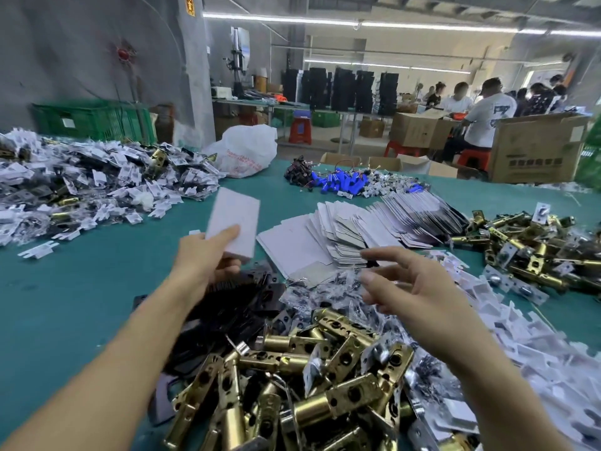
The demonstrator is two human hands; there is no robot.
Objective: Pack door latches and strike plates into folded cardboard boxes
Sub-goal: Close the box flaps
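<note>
Cardboard comes first in this step, as I judge it: my left hand [208, 255] pinches a white folded box [234, 219] by its near end, holding it up over the green table [65, 288] at about eleven o'clock from the brass latch pile [325, 369]. My right hand [419, 288] hovers spread and empty above that pile, at its one o'clock edge. To do this well I would turn the box's mouth toward the right hand, take one latch by its tube, then add a black strike plate [240, 304] from the heap under my left wrist. The box looks flat, plain and matt, though motion blur leaves me unsure whether its end is open. At twelve o'clock lie fanned unfolded blanks [357, 229].
</note>
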